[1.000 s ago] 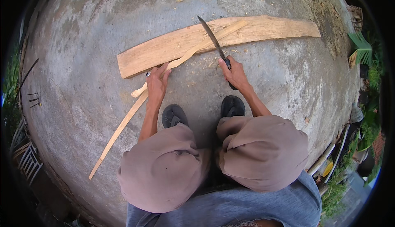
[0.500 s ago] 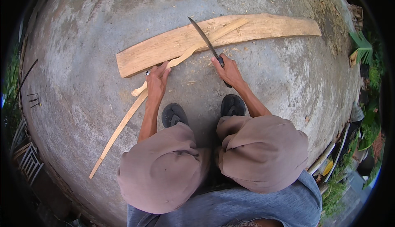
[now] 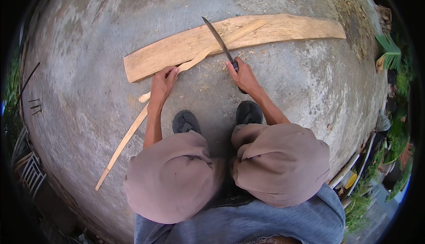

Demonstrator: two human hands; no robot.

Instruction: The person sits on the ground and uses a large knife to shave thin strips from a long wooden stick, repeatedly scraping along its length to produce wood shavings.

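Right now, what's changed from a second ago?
Your right hand has moved the knife left over the curved stick; your left hand has shifted slightly left. Neither visibly let go or took hold of anything new. The curved stick and the board stayed about where they were.

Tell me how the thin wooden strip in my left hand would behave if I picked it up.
The strip would probably feel light, since it looks thin and narrow. Being wood, it should stay fairly stiff, perhaps with slight flex. Its wavy shape makes rolling unlikely, though the end resting on the plank could slide.
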